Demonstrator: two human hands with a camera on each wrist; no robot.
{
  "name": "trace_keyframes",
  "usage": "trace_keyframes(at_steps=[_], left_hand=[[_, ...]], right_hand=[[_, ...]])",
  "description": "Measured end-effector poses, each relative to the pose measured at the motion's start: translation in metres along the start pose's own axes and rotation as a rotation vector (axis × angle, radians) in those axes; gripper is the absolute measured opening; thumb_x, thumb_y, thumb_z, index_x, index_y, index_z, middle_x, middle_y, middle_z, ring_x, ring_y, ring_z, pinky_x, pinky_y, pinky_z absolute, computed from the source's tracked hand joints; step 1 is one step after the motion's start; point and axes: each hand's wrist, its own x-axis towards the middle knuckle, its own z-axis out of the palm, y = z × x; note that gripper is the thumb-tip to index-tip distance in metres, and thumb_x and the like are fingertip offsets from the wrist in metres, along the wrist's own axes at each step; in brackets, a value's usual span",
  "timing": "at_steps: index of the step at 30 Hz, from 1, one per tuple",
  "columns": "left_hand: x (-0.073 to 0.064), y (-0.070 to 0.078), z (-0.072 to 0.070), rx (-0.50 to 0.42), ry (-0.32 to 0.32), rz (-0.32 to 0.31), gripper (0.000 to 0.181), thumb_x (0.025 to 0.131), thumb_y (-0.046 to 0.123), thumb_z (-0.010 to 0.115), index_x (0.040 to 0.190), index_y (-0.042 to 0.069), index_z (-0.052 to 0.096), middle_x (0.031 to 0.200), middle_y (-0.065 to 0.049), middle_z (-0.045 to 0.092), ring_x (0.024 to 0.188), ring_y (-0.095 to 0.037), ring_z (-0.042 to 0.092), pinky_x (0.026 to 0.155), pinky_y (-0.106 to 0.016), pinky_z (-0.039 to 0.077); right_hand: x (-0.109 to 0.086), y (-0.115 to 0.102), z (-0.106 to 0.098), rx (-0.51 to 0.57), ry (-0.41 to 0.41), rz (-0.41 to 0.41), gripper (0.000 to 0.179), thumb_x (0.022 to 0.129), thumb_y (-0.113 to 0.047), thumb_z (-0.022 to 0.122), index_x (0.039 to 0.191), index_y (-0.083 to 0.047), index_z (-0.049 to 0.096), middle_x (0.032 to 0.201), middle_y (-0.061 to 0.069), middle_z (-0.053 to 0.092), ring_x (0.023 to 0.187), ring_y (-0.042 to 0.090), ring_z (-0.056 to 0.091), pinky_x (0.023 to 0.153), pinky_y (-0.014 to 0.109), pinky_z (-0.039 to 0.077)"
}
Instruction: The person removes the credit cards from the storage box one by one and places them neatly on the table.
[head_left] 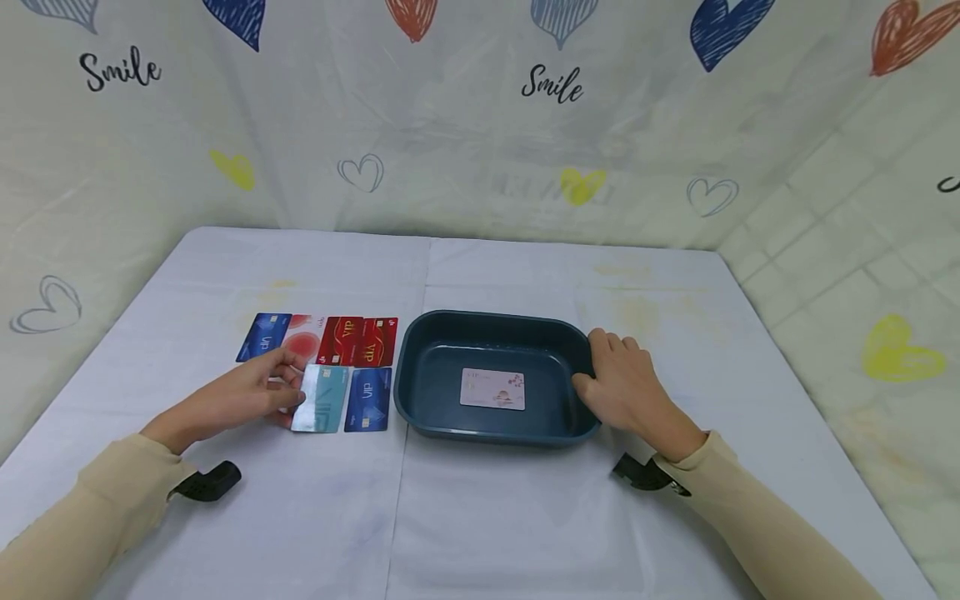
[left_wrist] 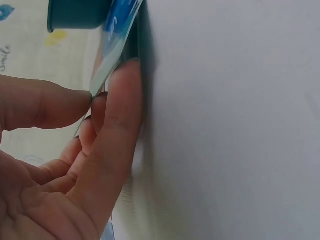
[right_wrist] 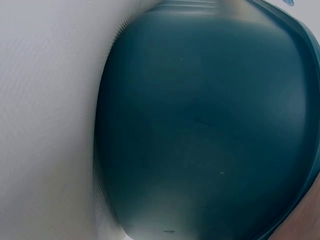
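My left hand (head_left: 264, 392) pinches the left edge of a teal card (head_left: 324, 400) between thumb and fingers. In the left wrist view the pinched card (left_wrist: 107, 70) is tilted up, its edge between the thumb and fingertips. Over at the right, my right hand (head_left: 628, 379) grips the short side of a dark teal tray (head_left: 495, 432). Inside the tray lies a pale pink card (head_left: 492, 389). The right wrist view is mostly filled by the tray's outer wall (right_wrist: 200, 120), with a bit of the hand at the lower right corner.
Beside the teal card lies a blue card (head_left: 368, 400). Behind them, in a row, are a blue VIP card (head_left: 264, 335), a white and red card (head_left: 303, 340) and two red VIP cards (head_left: 360, 342). A white cloth (head_left: 510, 525) covers the table; a printed curtain (head_left: 465, 108) hangs behind.
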Motion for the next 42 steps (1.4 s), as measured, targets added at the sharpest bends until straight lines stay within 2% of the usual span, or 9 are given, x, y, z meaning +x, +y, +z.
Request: trace_keyframes(at_steps=[9, 17, 26, 33, 38, 42], left_hand=[[-0.002, 0.006, -0.001, 0.050, -0.011, -0.021, 0.054, 0.100, 0.019, 0.064, 0.142, -0.002, 0.037, 0.122, -0.016, 0.054, 0.107, -0.024, 0.062, 0.079, -0.033, 0.065], [-0.005, 0.010, -0.001, 0.084, -0.028, -0.059, 0.056, 0.101, 0.027, 0.063, 0.144, 0.000, 0.039, 0.130, -0.019, 0.054, 0.113, -0.025, 0.062, 0.082, -0.035, 0.065], [-0.010, 0.018, -0.003, 0.128, -0.049, -0.086, 0.062, 0.101, 0.035, 0.065, 0.146, 0.001, 0.037, 0.131, -0.021, 0.055, 0.106, -0.021, 0.066, 0.082, -0.036, 0.065], [-0.008, 0.034, -0.006, 0.198, -0.023, -0.023, 0.064, 0.101, 0.035, 0.065, 0.147, 0.000, 0.036, 0.130, -0.020, 0.056, 0.103, -0.019, 0.067, 0.080, -0.036, 0.065], [-0.006, 0.051, -0.010, 0.291, 0.033, 0.070, 0.056, 0.103, 0.030, 0.063, 0.143, -0.001, 0.041, 0.123, -0.019, 0.061, 0.092, -0.016, 0.070, 0.080, -0.038, 0.065], [-0.003, 0.068, -0.011, 0.349, 0.090, 0.153, 0.049, 0.104, 0.027, 0.062, 0.141, -0.002, 0.045, 0.118, -0.016, 0.065, 0.090, -0.018, 0.070, 0.079, -0.037, 0.064]], right_hand=[[-0.001, 0.001, 0.000, 0.000, -0.004, -0.003, 0.024, 0.091, -0.021, 0.047, 0.105, -0.001, 0.048, 0.092, 0.014, 0.053, 0.086, 0.032, 0.044, 0.072, 0.040, 0.032], [-0.002, 0.001, 0.000, 0.002, -0.010, -0.001, 0.027, 0.091, -0.021, 0.047, 0.108, 0.001, 0.048, 0.094, 0.015, 0.054, 0.086, 0.032, 0.044, 0.072, 0.040, 0.033], [-0.002, 0.002, 0.000, 0.002, -0.014, 0.003, 0.030, 0.092, -0.022, 0.046, 0.110, 0.001, 0.048, 0.097, 0.016, 0.055, 0.089, 0.033, 0.044, 0.073, 0.042, 0.033], [-0.003, 0.004, 0.002, 0.006, -0.006, 0.003, 0.029, 0.091, -0.022, 0.047, 0.109, 0.000, 0.048, 0.097, 0.016, 0.054, 0.088, 0.033, 0.043, 0.074, 0.042, 0.033], [-0.002, 0.006, 0.002, 0.003, -0.004, 0.006, 0.028, 0.091, -0.022, 0.046, 0.109, 0.000, 0.048, 0.096, 0.015, 0.054, 0.088, 0.033, 0.042, 0.075, 0.042, 0.032], [-0.002, 0.006, 0.003, 0.008, 0.000, 0.007, 0.029, 0.091, -0.023, 0.047, 0.110, 0.000, 0.049, 0.097, 0.015, 0.055, 0.089, 0.034, 0.042, 0.076, 0.045, 0.034]])
